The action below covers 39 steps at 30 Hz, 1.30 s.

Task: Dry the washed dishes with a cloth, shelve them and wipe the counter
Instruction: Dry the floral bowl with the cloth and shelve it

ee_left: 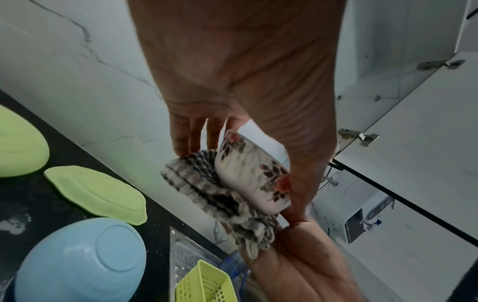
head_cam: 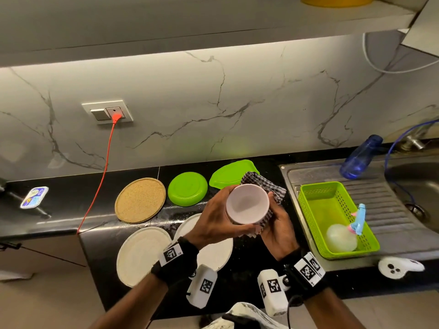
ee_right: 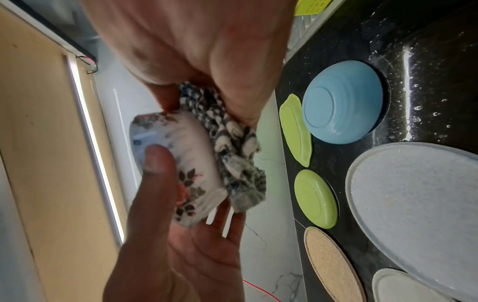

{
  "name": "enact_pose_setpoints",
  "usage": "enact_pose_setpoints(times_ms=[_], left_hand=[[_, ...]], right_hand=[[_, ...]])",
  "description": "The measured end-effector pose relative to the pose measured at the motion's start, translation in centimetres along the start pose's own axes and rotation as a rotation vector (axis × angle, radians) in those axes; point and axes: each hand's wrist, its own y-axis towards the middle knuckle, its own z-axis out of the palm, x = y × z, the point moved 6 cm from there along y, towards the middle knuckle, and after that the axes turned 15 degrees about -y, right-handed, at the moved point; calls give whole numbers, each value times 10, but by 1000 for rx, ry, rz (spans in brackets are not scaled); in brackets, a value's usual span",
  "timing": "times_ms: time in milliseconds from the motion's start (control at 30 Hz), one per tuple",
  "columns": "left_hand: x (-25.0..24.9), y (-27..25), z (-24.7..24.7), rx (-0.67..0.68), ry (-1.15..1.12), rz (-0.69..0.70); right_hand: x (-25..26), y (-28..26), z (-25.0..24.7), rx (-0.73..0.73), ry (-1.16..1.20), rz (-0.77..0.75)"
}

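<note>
My left hand (head_cam: 213, 217) grips a small white bowl (head_cam: 247, 203) with a flower pattern (ee_left: 253, 173) above the black counter (head_cam: 99, 193), thumb on its rim (ee_right: 157, 161). My right hand (head_cam: 278, 224) holds a checked cloth (head_cam: 263, 184) bunched against the bowl's outer wall and base (ee_right: 232, 143). On the counter lie an upturned green plate (head_cam: 187, 188), a green leaf-shaped dish (head_cam: 228, 174) and two white plates (head_cam: 140, 255) (head_cam: 213, 252). An upturned blue bowl (ee_left: 82, 261) shows only in the wrist views.
A cork mat (head_cam: 140, 200) lies left of the green plate. A green basket (head_cam: 316, 193) with a spray bottle sits on the steel drainboard (head_cam: 380, 198), a blue bottle (head_cam: 361, 157) behind it. A red cable (head_cam: 104, 167) hangs from the wall socket. Water drops dot the counter; a shelf (head_cam: 213, 17) runs overhead.
</note>
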Motion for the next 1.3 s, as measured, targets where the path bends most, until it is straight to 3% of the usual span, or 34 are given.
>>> enact_pose_setpoints(times_ms=[200,300,367,433,567,700,767,900,1000,1167,1233,1300], left_hand=[[4,-6,-4,-80,-65,24],[5,-8,-10,-127,-81,36],[4,-7,-12,-128,-87,43],[-1,-3,-9,-115,-84,58],[-12,9,0,-57,-74,114],[-15,15,-5,-17,-13,96],[-20,18,-12,13,-24,97],[-24,24,-34,63,-163,20],[-22,26,-46,110,-217,-44],[-23,27,-44,152,-253,-104],[-23,29,-44,139,-282,-108],[-27,30,-45,119,-257,-73]], right_hand=[[8,5,-20,-170,-62,-67],[45,-1,-32,-343,-186,-291],[73,-14,-26,-376,-361,-466],[86,-28,-4,-291,-591,-571],[61,-34,31,-92,-976,-545],[40,-27,40,29,-731,-291],[39,-29,44,85,-683,-258],[51,-45,53,313,-770,-383],[59,-52,52,443,-1098,-639],[76,-45,34,437,-1784,-1051],[76,-43,34,380,-1842,-1085],[71,-50,42,342,-1654,-1022]])
